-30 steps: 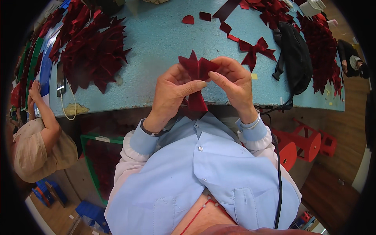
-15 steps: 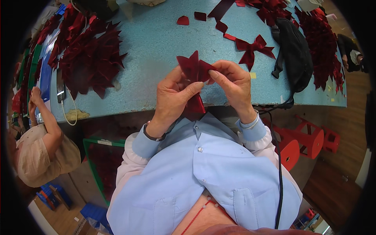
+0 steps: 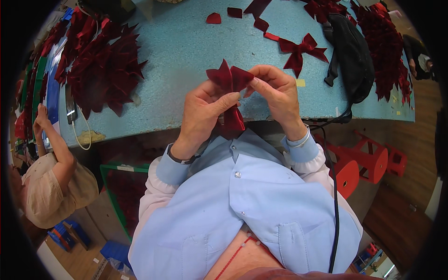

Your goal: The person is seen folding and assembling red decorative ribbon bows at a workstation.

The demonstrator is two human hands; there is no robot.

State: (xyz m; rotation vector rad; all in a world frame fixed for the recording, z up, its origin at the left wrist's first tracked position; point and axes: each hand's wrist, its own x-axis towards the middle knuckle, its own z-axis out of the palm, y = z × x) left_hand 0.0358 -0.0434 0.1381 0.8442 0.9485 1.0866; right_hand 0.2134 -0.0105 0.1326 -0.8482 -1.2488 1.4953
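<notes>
Got a dark red velvet bow (image 3: 229, 88) in both hands, held up just above the near edge of the blue table (image 3: 186, 51). My left hand (image 3: 203, 114) has it pinched: thumb lying across the middle of the ribbon, the other fingers curled tight behind it, so that hand is closed on the bow. The tail of the ribbon hangs down below my left thumb, toward my shirt collar. My right hand (image 3: 275, 91) comes in from the other side, fingertips narrowed down onto the right-hand loop near its top, thumb tucked under. Both loops stick up above my fingertips like two little points.

Past my right fingers, further out on the table, there's a finished bow (image 3: 301, 49) lying flat, well apart from what I'm holding. Just beyond it and to the right is a black bag (image 3: 352, 56), with its strap dangling over the table edge. A few red fabric scraps (image 3: 214, 18) lie farther out, up past my left fingers. Way off to the left of my left hand is a big pile of bows (image 3: 100, 65), and another heap (image 3: 385, 51) sits out past the bag on the right.

Down at my lower left another person (image 3: 51, 182) in a beige top is reaching up toward the table. Red stools (image 3: 368, 161) stand on the floor, below my right wrist.
</notes>
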